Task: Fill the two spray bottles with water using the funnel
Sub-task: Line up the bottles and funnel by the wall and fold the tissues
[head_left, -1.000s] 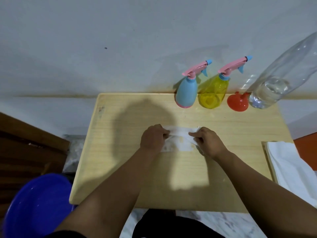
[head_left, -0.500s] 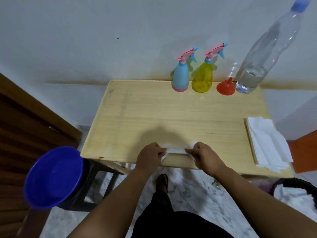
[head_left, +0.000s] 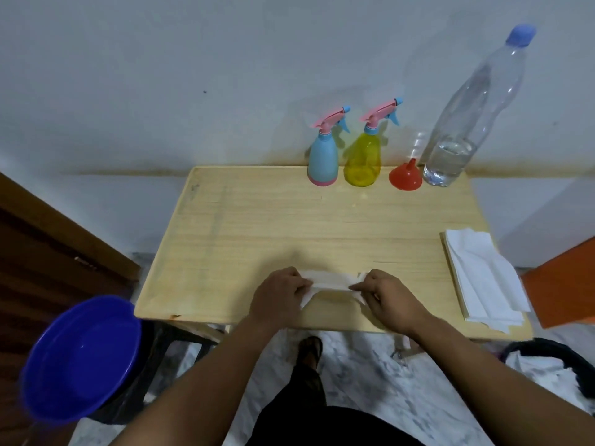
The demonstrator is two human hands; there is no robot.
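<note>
Both hands, left hand (head_left: 283,292) and right hand (head_left: 391,296), are pinching a white tissue (head_left: 328,281) at the bench's (head_left: 257,220) near edge, stretching it between them (I'm guessing to wipe or fold). I'm seeing the blue spray bottle (head_left: 323,157), yellow spray bottle (head_left: 363,159), red funnel (head_left: 405,177) and water bottle (head_left: 467,117) standing untouched along the far edge, by the wall, well clear of the working space.

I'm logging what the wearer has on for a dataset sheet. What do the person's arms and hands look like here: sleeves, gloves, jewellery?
Both forearms are bare as far as the frame shows, with no sleeve in view. The left hand and right hand wear no gloves, and no watch, bracelet or ring shows. Dark clothing appears lower down, between the arms.
</note>
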